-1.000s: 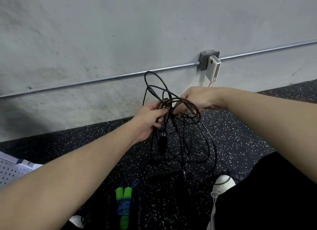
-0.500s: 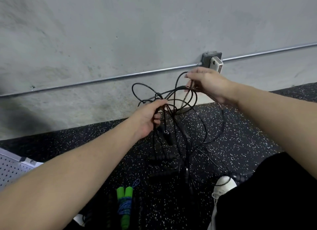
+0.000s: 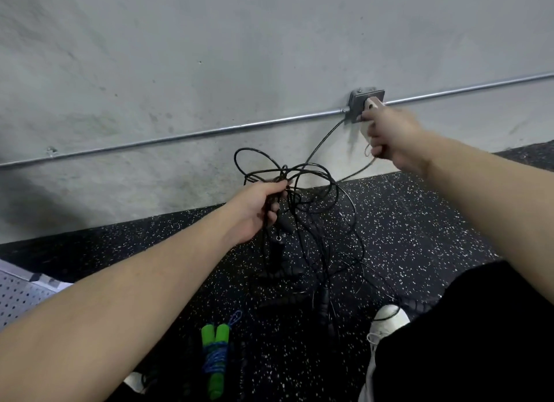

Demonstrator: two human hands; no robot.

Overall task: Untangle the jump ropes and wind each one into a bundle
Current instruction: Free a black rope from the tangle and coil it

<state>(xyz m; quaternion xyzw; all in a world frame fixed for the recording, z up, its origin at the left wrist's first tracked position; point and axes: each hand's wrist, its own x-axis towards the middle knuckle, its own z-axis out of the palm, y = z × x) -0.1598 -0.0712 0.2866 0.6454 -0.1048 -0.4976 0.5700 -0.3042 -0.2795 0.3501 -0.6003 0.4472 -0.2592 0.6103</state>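
A tangle of thin black jump ropes hangs in loops in front of the grey wall and trails down to the speckled black floor. My left hand is closed around the middle of the tangle and holds it up. My right hand is raised far to the upper right, pinching one black rope strand that runs taut from the tangle up to it. Black rope handles dangle below my left hand. A wound rope bundle with green handles lies on the floor near my feet.
A metal conduit pipe runs along the concrete wall into an outlet box with a white charger, just behind my right hand. A perforated metal panel sits at the left. My white shoe and black-clad leg are at lower right.
My right hand has pulled one strand out of the tangle, up and to the right toward the outlet box. My left hand has kept its hold on the tangle, whose loops have loosened.
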